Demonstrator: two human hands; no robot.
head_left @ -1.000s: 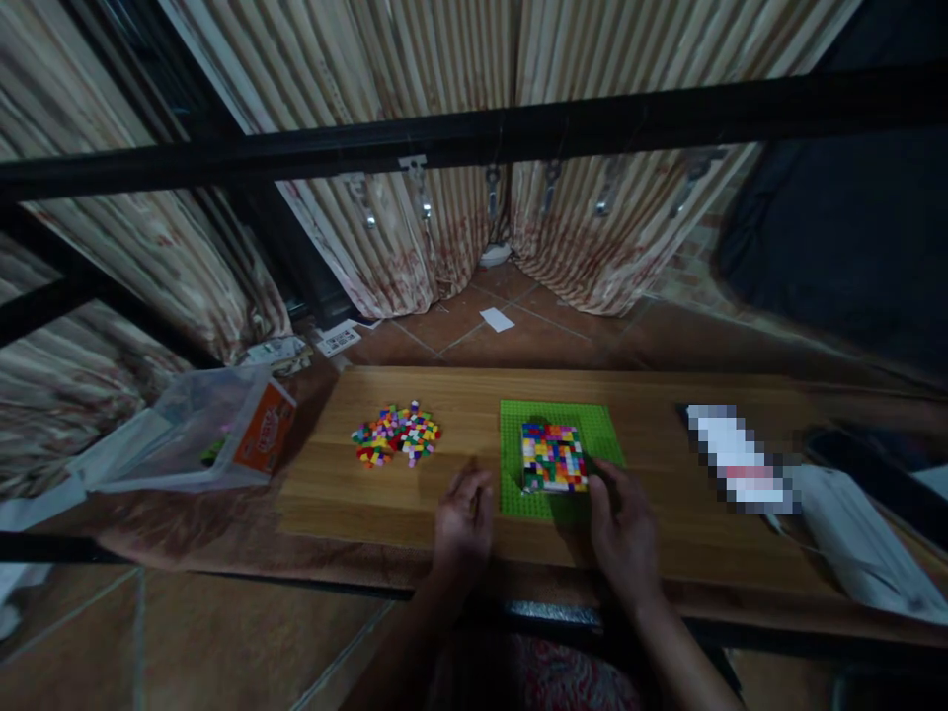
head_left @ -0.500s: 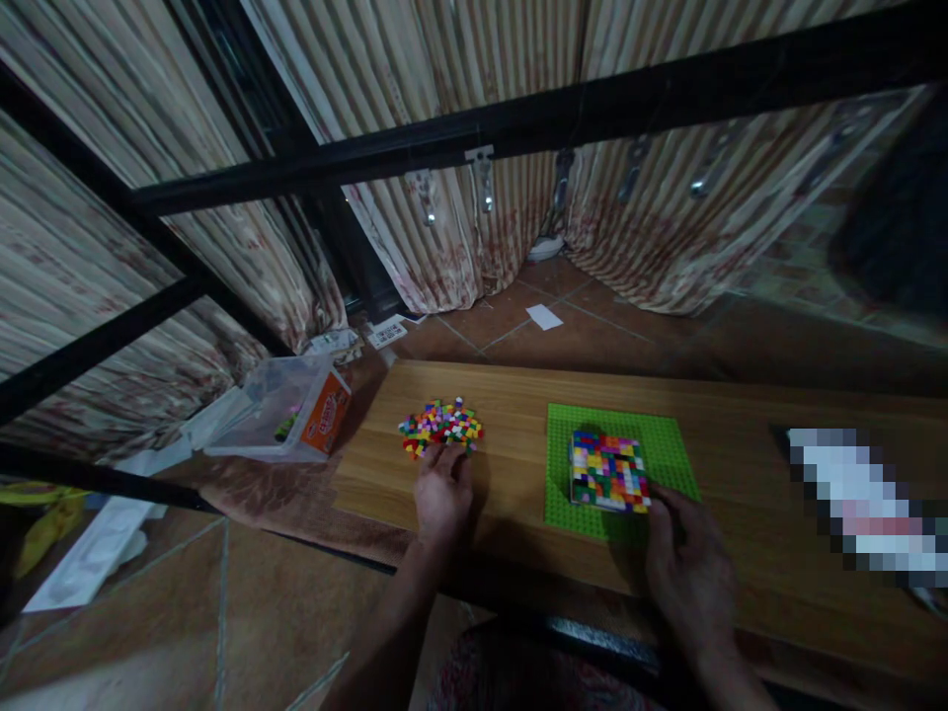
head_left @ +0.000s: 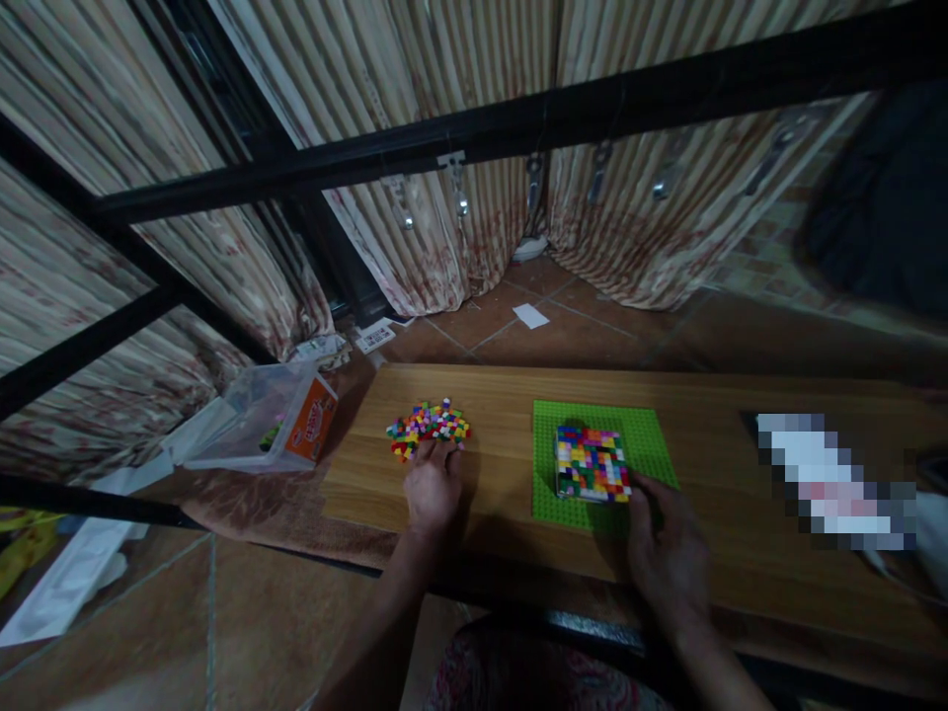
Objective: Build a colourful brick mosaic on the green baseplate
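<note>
My left hand [head_left: 434, 486] is at the near edge of a loose pile of small multicoloured toy bricks [head_left: 430, 423]. Its fingers curl down into the bricks, and whatever they pinch is hidden. A flat square block of coloured bricks [head_left: 591, 462] sits on a green studded baseplate [head_left: 646, 423], both lying on the wooden table. Thumb and fingers of my right hand [head_left: 671, 538] close on the near right corner of that block. The fingertips there are partly hidden by the hand itself.
A clear plastic box [head_left: 248, 420] with an orange label stands beyond the table's left end. At the right of the wooden table [head_left: 496, 494] lies a blurred-out object [head_left: 826, 479] with a cable. A black metal bar [head_left: 489, 138] crosses in front of striped curtains.
The whole view has shifted slightly, so things appear further left. Both hands keep about the same places, left at the brick pile and right at the block's corner.
</note>
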